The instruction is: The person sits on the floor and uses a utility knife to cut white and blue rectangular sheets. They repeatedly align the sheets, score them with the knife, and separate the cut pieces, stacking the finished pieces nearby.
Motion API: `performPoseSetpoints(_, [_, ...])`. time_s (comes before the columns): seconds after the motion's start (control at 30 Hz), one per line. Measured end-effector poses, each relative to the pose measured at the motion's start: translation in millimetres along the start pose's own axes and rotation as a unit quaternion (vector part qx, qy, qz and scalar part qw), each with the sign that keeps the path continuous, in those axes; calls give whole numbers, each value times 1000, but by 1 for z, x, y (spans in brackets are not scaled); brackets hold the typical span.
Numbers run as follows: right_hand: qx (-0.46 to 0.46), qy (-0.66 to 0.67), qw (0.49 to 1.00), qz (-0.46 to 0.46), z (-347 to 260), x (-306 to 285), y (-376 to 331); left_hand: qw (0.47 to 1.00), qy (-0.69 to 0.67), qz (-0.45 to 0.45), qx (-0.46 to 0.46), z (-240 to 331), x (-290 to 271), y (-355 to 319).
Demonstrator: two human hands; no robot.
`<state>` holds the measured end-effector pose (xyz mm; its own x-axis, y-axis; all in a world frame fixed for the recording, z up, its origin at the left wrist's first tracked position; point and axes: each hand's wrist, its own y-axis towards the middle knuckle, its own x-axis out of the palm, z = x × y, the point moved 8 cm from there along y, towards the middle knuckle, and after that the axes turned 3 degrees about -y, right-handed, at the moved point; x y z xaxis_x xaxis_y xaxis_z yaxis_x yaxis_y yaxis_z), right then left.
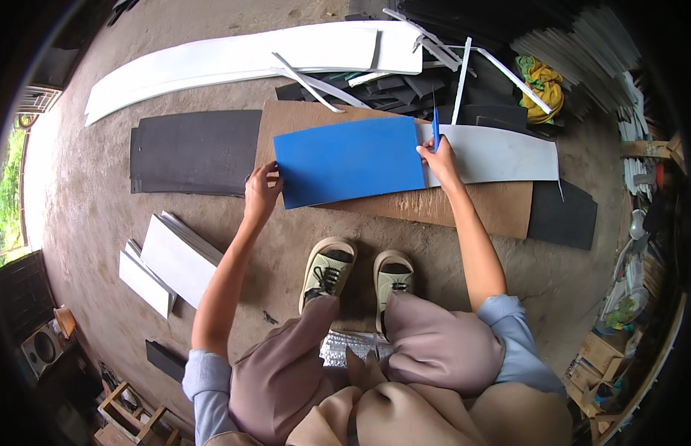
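A flat blue rectangular sheet [349, 162] lies over a white sheet [502, 152] and a brown board [502, 212] on the floor. My left hand [262, 189] has its fingers curled at the blue sheet's left edge, apparently pinching it; the thumb is partly hidden. At the opposite edge, my right hand [441, 160] is closed round a blue-handled utility knife [436, 132], whose thin blade points away from me. My right fingertips also touch the blue sheet's edge, where it overlaps the white one.
Dark sheets [197, 152] stick out beyond the board. White sheet stacks [178, 253] lie to the left, and long white sheets [234, 63] at the back. Offcuts [397, 91] and a yellow cloth bundle [540, 89] sit at the far right. My sandalled feet [329, 271] are close to the board.
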<state>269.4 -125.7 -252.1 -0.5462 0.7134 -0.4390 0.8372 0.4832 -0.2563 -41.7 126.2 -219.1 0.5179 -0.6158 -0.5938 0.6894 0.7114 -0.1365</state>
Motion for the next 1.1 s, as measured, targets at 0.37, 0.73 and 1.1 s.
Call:
performPoseSetpoints(0.37, [32, 21, 999, 19, 4, -53, -48, 924, 248, -199, 211, 139, 67, -15])
performPoseSetpoints(0.73, [113, -188, 976, 11, -1, -59, -68, 961, 192, -158, 120, 146, 193, 19])
performPoseSetpoints(1.1, [-44, -215, 972, -84, -4, -21, -62, 959, 209, -161, 108, 144, 194, 20])
